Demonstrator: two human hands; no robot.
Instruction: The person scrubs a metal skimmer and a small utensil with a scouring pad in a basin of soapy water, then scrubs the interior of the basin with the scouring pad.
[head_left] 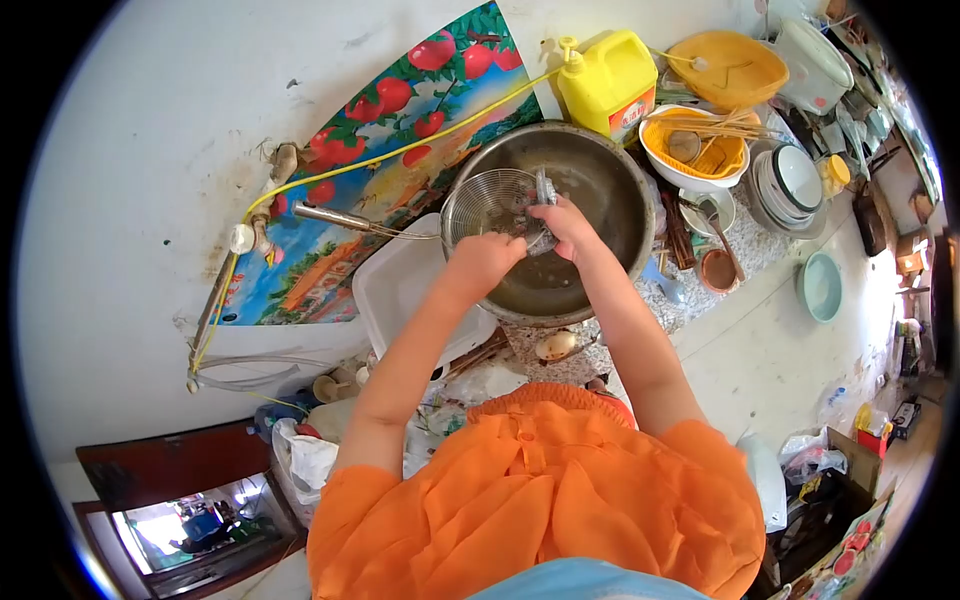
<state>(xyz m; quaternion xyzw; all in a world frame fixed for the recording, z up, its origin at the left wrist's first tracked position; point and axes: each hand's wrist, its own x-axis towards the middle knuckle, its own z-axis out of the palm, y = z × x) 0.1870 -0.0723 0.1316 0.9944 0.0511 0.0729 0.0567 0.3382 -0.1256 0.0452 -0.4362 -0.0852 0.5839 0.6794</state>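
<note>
A wire mesh strainer [485,195] rests over the left part of a large metal basin [635,165], its long metal handle [340,217] reaching out left past the rim. My left hand [487,262] is closed at the strainer's near edge, fingers pinched on the rim. Beside it, my right hand [566,225] is closed around a grey, shiny thing [544,188] at the strainer's right edge. Its kind is hard to make out, as the fingers cover part of it. Murky water [545,285] stands in the basin below both hands.
A white tub [385,290] sits left of the basin. Behind stand a yellow jug [610,80] and an orange basin [730,60]. To the right are a white bowl with a yellow basket [690,180], stacked plates [780,195] and a ladle [722,235]. A yellow hose [400,150] crosses the wall.
</note>
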